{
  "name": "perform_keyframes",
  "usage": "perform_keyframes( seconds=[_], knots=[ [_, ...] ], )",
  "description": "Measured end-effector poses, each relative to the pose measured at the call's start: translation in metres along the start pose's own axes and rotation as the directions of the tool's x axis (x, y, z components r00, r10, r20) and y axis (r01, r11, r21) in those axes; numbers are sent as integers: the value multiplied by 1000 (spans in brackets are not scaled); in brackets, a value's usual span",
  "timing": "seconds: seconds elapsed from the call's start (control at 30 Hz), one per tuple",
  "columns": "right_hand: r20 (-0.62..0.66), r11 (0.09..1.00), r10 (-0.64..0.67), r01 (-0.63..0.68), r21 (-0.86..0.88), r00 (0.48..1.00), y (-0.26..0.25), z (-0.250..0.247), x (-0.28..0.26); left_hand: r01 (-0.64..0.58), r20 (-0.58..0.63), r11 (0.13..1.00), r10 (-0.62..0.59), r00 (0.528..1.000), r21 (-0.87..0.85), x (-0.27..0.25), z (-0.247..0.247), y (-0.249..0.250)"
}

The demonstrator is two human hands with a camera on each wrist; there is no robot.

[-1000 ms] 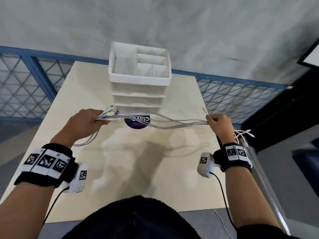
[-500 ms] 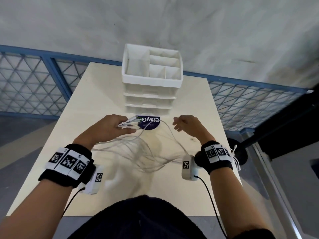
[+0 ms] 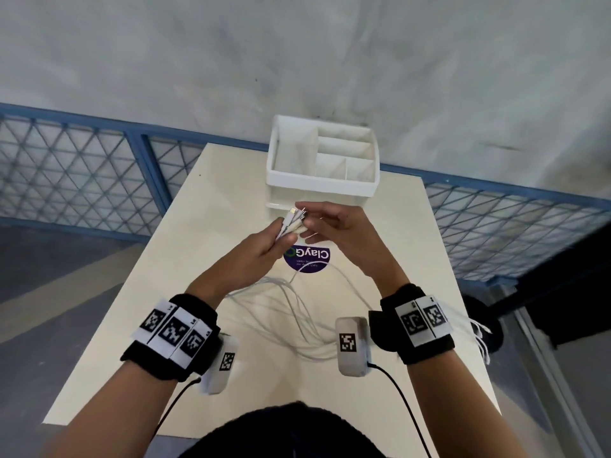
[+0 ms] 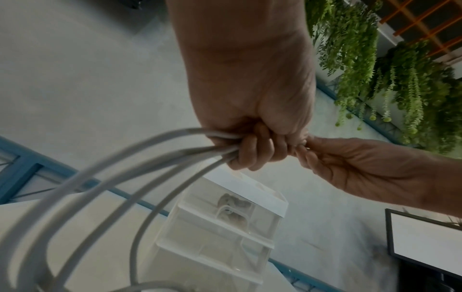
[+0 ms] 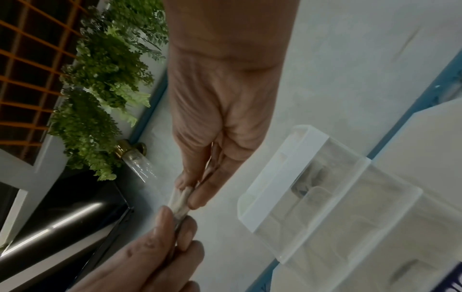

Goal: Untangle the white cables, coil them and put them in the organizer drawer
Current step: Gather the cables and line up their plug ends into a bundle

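Several white cables point(image 3: 297, 312) loop slack on the pale table point(image 3: 185, 259). Their plug ends point(image 3: 292, 218) are bunched together just in front of the white organizer point(image 3: 322, 186). My left hand point(image 3: 281, 238) grips this bunch in a fist point(image 4: 250, 152), and the cables point(image 4: 150, 158) arc away below it. My right hand point(image 3: 310, 223) meets it from the right, thumb and finger pinching the plug ends point(image 5: 183, 197). The organizer's clear drawers point(image 4: 220, 233) are closed, and something pale shows inside the top one.
A round purple sticker point(image 3: 309, 259) lies on the table under my hands. Other white cable ends point(image 3: 481, 338) dangle off the table's right edge. A blue mesh fence point(image 3: 82, 180) runs behind the table, and a dark monitor point(image 4: 425, 237) stands to the right.
My right hand let go of the stretched cables' far end and came over to my left hand. The cables went slack onto the table, and the bunched ends rose towards the organizer.
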State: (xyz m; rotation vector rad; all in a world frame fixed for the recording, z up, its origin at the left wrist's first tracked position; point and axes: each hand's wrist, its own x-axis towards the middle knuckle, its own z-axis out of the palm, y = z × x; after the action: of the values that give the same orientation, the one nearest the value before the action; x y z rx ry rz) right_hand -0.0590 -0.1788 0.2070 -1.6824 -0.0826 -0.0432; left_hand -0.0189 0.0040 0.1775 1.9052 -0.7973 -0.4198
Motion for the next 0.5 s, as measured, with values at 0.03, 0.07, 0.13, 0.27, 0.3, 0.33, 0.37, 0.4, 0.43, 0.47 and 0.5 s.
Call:
perform_keyframes(
  seconds=[0.03, 0.07, 0.13, 0.27, 0.3, 0.33, 0.37, 0.4, 0.43, 0.47, 0.5],
  knots=[
    [-14, 1000, -4, 4, 2, 1000, -1, 0, 1, 1, -6, 1000, -1, 1000, 27, 0, 2, 1],
    [-26, 1000, -10, 10, 0, 1000, -2, 0, 2, 8, -15, 999, -7, 1000, 50, 2, 4, 2],
    [-44, 1000, -17, 17, -10, 999, -4, 0, 2, 10, -56, 996, -5, 998, 93, 3, 7, 6],
    [-56, 999, -26, 24, -25, 998, -8, 1, 3, -17, -119, 991, 33, 992, 130, 5, 10, 9],
    [-58, 999, -27, 25, -35, 998, -9, 1, 3, -20, -121, 991, 36, 992, 131, 6, 11, 9],
    [-60, 999, -29, 26, -45, 998, -10, 1, 3, -14, -124, 992, 30, 992, 127, 6, 11, 9],
    [-63, 998, -30, 26, -57, 998, -10, 2, 3, -10, -129, 993, 26, 991, 118, 7, 12, 9],
    [-68, 997, -29, 24, -69, 997, -11, 2, 4, -8, -140, 994, 23, 990, 106, 7, 13, 8],
    [-75, 997, -29, 23, -79, 997, -11, 2, 5, -9, -154, 995, 24, 988, 96, 8, 13, 8],
    [-81, 996, -32, 25, -85, 996, -11, 3, 5, -16, -170, 996, 31, 985, 89, 9, 14, 7],
    [-89, 995, -39, 31, -90, 995, -11, 4, 6, -18, -188, 996, 34, 982, 85, 10, 14, 7]
  ],
)
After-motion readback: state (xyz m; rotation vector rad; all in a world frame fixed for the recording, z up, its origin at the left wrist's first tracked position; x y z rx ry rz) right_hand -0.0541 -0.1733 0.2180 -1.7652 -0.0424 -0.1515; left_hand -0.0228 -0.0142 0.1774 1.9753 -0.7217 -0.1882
